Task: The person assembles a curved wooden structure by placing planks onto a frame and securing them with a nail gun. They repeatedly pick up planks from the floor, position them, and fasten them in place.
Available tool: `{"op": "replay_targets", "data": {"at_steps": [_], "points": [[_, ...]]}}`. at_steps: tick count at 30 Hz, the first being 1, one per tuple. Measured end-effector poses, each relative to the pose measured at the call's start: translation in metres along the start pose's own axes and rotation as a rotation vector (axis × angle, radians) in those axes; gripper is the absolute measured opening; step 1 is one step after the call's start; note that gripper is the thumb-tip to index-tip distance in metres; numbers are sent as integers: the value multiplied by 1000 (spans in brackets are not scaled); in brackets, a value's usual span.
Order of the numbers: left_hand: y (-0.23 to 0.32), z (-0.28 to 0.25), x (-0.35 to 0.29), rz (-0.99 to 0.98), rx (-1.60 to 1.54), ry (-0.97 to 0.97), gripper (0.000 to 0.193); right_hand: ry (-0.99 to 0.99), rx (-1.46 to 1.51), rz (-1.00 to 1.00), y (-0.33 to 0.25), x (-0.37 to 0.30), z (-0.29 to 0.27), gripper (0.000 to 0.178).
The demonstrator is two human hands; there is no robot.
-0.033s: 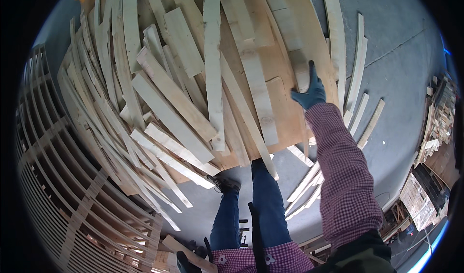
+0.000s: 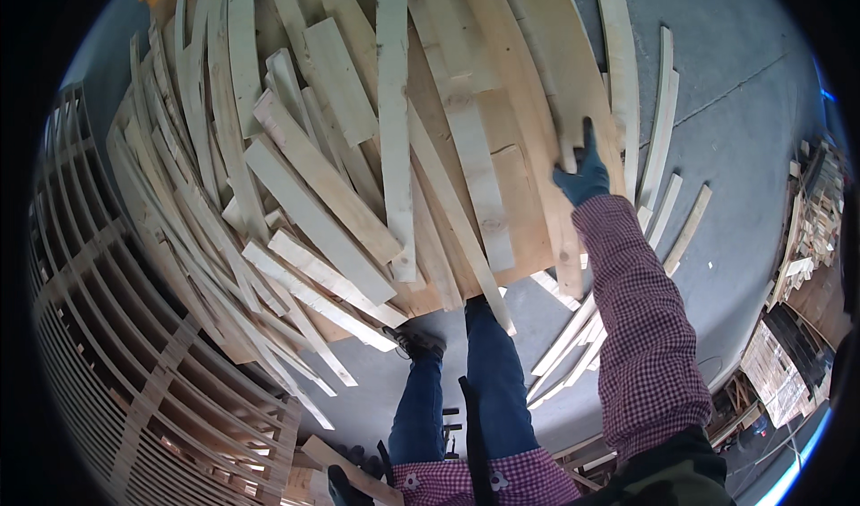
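My right hand (image 2: 584, 175), in a dark teal glove, reaches over the right side of the wood pile. Its thumb and forefinger straddle the near end of a pale wooden plank (image 2: 567, 154), which shows mostly its narrow edge. Just left of it lies a long board (image 2: 528, 85) with its broad face up, its near end reaching the edge of the sheet below. At the lower edge of the view, my left hand (image 2: 343, 488) is wrapped round another wooden plank (image 2: 363, 477); its dark gloved fingers show on both sides of it.
Loose planks (image 2: 322, 175) lie crisscrossed on a plywood sheet (image 2: 537, 253), several overhanging its near edge by my feet. Slatted wooden frames (image 2: 116, 327) stand on the left. More strips (image 2: 663, 139) lie on the grey floor (image 2: 726, 175) at right, with a scrap heap (image 2: 811, 219) beyond.
My right hand has shifted slightly right, and its plank has turned from broad face toward narrow edge. The long board beside it has turned to show more of its face. My left hand stays put.
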State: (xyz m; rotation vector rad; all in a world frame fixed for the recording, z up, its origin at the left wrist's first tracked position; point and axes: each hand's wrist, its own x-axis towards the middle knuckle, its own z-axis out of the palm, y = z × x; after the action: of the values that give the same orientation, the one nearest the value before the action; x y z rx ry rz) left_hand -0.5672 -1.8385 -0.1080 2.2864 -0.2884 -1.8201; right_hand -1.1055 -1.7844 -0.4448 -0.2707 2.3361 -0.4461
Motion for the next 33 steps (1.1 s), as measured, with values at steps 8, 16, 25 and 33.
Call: {"op": "replay_targets", "data": {"at_steps": [8, 16, 25, 33], "points": [[13, 37, -2, -3, 12, -55, 63, 75, 23, -12, -3, -24, 19, 107], [11, 12, 12, -33, 24, -111, 65, 174, 56, -117, -51, -80, 52, 63], [21, 40, 2, 41, 142, -53, 69, 293, -333, -723, -66, -105, 69, 66], [15, 55, 6, 34, 97, -35, 68, 439, -62, -619, -91, 3, 51, 56]]}}
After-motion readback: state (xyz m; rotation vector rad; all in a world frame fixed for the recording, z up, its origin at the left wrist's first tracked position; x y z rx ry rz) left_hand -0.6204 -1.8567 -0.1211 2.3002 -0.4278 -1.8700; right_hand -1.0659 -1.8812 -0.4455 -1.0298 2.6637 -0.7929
